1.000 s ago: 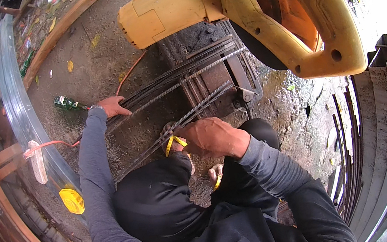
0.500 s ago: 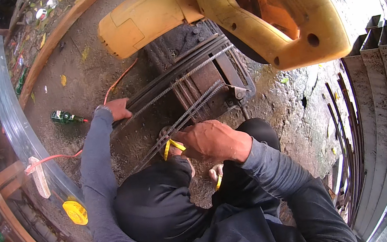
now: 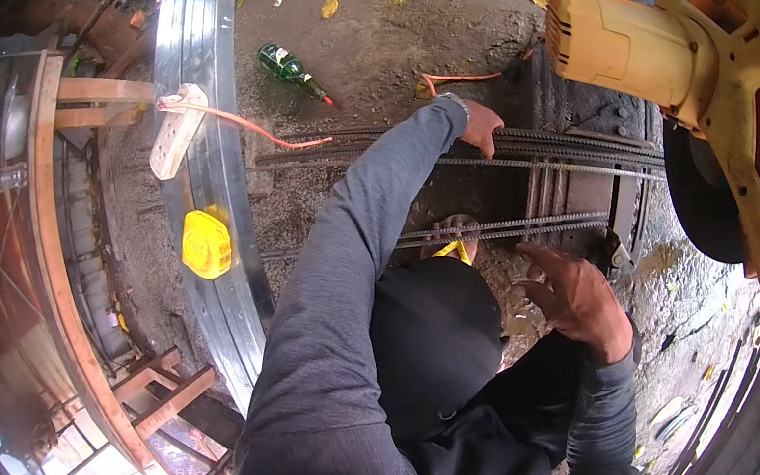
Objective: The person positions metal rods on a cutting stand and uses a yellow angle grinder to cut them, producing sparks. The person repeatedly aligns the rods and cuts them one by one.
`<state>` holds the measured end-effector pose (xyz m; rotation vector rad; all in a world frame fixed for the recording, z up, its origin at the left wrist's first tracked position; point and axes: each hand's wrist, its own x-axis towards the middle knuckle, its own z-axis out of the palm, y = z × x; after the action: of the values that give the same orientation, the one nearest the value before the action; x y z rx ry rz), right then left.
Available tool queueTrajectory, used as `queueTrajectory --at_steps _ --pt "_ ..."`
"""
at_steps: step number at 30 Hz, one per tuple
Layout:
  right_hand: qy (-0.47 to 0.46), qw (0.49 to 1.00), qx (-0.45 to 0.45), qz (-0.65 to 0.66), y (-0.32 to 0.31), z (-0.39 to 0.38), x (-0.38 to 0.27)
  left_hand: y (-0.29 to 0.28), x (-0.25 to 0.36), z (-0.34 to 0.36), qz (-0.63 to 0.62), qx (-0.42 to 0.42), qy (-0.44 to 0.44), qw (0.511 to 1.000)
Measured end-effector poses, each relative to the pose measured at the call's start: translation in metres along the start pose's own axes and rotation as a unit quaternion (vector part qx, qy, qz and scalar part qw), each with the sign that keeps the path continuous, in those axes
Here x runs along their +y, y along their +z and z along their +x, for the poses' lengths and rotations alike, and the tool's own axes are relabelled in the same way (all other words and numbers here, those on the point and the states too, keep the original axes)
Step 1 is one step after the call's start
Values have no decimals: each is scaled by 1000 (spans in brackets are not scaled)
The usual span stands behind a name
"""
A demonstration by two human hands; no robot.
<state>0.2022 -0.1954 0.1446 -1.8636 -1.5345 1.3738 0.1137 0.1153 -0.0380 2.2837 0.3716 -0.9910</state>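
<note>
Left hand (image 3: 483, 127): arm stretched well forward, fingers bent down over the bundle of ribbed steel bars (image 3: 580, 149), touching it. Cannot tell if the grip is closed; the fingertips are partly hidden among the bars.

Right hand (image 3: 571, 299): empty, half open, fingers curved, thumb apart. Held near the right ends of a pair of ribbed bars (image 3: 546, 221), not around them.

Bars: the bundle runs left to right, its right part lying across the metal saw base (image 3: 601, 188). The 2 bars of the pair lie nearer the body, roughly level, their right ends short of the dark disc (image 3: 695, 187). Yellow-strapped footwear (image 3: 448, 250) just at the pair, close to the black-clad knee (image 3: 439, 328).

Right: yellow cut-off saw (image 3: 626, 34), handle toward the far right.

Left: green bottle (image 3: 289, 68) on its side on the ground; orange cord (image 3: 259, 129) running to a white power strip (image 3: 178, 135). Strip and yellow rounded case (image 3: 205, 244) both on a silvery metal channel (image 3: 234, 330). Beyond that, a wooden frame (image 3: 60, 258).
</note>
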Motion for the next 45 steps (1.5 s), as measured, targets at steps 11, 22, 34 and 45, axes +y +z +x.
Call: queueTrajectory --at_steps 11,22,34,45 --pt "-7 999 -8 -40 9 11 16 20 -72 -58 20 -6 -82 996" --pt "-44 997 33 -60 15 18 23 24 -25 -59 -41 84 -91 991" --pt "-83 982 157 -66 20 20 34 19 6 -33 -17 71 -134 988" --pt "-91 985 123 -84 14 22 30 14 46 0 -39 120 -51 991"
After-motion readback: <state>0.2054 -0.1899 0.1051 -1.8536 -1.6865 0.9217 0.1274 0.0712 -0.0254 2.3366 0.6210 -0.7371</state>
